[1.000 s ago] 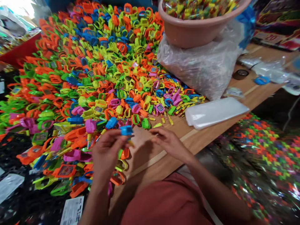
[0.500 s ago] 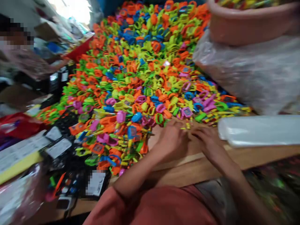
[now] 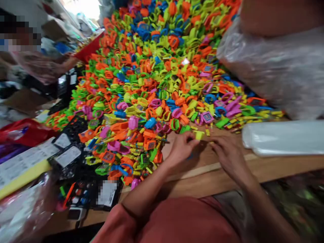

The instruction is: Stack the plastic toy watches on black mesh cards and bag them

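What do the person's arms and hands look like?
The left hand and right hand are bare, with no gloves and no watch or bracelet showing at the wrists. A dull red sleeve, matching the top, ends near the left elbow. The right sleeve can't be made out.

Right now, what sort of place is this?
Probably an assembly or packing workshop: a huge heap of watch-like plastic toys on a wooden worktable, with a stack of translucent plastic nearby.
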`<state>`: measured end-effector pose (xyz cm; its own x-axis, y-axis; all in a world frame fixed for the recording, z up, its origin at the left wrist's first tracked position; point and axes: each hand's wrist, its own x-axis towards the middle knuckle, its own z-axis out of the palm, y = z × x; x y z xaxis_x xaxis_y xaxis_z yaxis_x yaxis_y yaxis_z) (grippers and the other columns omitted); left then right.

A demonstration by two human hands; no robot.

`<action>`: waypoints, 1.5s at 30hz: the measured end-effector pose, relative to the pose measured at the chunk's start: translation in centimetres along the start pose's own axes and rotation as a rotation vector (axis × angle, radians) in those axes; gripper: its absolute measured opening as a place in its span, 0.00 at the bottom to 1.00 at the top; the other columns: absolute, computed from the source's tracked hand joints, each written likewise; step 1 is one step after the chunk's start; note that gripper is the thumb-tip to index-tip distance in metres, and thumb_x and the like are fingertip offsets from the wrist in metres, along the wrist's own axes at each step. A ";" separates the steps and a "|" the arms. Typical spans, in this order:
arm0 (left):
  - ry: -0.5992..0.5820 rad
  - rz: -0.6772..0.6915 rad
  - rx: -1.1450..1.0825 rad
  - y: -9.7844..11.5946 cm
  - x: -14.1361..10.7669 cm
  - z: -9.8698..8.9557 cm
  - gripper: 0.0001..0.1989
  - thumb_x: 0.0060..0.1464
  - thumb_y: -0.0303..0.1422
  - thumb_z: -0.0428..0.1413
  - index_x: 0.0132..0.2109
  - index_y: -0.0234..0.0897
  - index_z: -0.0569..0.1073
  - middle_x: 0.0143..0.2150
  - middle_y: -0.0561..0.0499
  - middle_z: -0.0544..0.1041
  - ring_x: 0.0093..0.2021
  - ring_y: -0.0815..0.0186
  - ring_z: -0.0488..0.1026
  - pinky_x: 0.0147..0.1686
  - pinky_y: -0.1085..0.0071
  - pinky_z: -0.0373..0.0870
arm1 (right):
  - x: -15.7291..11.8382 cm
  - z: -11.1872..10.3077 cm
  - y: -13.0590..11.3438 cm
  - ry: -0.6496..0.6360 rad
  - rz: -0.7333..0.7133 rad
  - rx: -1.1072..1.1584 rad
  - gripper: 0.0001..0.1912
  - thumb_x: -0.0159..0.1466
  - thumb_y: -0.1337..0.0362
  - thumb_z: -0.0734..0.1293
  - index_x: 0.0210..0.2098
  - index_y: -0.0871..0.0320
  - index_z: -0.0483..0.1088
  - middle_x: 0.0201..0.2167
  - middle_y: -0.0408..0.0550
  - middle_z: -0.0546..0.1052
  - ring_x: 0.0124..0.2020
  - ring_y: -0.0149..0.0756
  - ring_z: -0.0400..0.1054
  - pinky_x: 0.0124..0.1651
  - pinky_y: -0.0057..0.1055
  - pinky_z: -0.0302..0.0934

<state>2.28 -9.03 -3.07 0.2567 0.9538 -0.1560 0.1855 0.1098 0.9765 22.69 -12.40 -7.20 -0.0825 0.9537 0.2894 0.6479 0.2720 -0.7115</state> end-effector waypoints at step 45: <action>0.455 0.146 0.498 6.9 -3.8 -10.4 0.09 0.55 0.40 0.63 0.38 0.40 0.80 0.32 0.51 0.79 0.31 0.64 0.73 0.32 0.70 0.68 | 3.1 0.2 0.2 -0.069 -0.099 -0.067 0.22 0.68 0.77 0.58 0.52 0.56 0.77 0.60 0.56 0.76 0.62 0.49 0.67 0.66 0.52 0.58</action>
<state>-7.24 -8.95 5.77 -0.0912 0.9835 0.1563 0.6207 -0.0666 0.7812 22.43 -9.41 -6.56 -0.1991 0.9299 0.3092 0.6829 0.3580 -0.6368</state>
